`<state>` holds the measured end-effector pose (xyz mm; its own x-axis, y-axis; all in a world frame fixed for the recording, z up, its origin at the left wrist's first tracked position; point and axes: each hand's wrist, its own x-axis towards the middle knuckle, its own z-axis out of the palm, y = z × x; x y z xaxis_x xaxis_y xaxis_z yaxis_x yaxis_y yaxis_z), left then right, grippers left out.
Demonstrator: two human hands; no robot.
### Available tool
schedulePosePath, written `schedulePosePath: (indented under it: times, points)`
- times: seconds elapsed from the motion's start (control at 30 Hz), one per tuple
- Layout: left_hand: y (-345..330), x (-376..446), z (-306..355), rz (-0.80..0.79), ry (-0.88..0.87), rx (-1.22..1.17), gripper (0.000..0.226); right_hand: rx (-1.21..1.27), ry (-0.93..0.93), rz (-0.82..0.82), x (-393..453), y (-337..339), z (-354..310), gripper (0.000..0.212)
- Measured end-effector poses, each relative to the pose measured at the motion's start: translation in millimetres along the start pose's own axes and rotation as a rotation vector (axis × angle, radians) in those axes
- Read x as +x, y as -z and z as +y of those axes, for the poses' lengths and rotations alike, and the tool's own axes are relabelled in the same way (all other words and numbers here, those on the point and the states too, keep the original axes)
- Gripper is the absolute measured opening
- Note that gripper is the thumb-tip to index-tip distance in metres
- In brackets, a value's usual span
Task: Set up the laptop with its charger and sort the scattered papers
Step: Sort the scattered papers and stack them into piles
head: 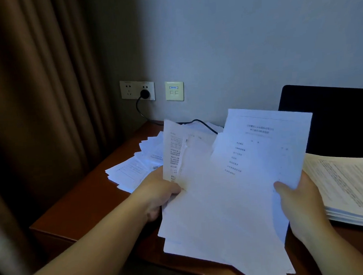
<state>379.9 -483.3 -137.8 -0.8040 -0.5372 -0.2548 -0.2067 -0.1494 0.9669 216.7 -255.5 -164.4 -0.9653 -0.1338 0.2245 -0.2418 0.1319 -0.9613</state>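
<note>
Gripping one fanned sheaf of papers [228,187] upright, long axis vertical: left hand [160,194], right hand [297,202], well apart.

Scattered papers [134,172] left of laptop [334,121] (stack [349,190] before it)

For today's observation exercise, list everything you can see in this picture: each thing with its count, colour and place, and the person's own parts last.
Held papers: one loose sheaf, white, raised above the desk between both hands.
Scattered papers: several, white, fanned on the desk's left part.
Paper stack: one, white, thick, on the desk at right.
Laptop: one, black, open, behind the stack.
Charger cable: one, black, from the wall socket onto the desk.
Wall socket: one, cream, plug in it.
Data port plate: one, cream, right of the socket.
Desk: one, reddish-brown.
Curtain: one, brown, left.
Left hand: grips the sheaf's left edge.
Right hand: grips its right edge.
</note>
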Motion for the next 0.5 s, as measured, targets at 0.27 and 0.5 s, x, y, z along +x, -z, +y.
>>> schedulePosePath:
  times: [0.27,0.5]
  points:
    - [5.4,-15.9,-17.4,0.087,-0.188,-0.199,0.035,0.297,-0.182,-0.132,-0.8,4.3,-6.4,0.039]
    - [4.9,-18.4,-15.8,0.078,-0.221,-0.277,0.035,0.464,-0.35,-0.223,-0.3,7.4,-12.4,0.037]
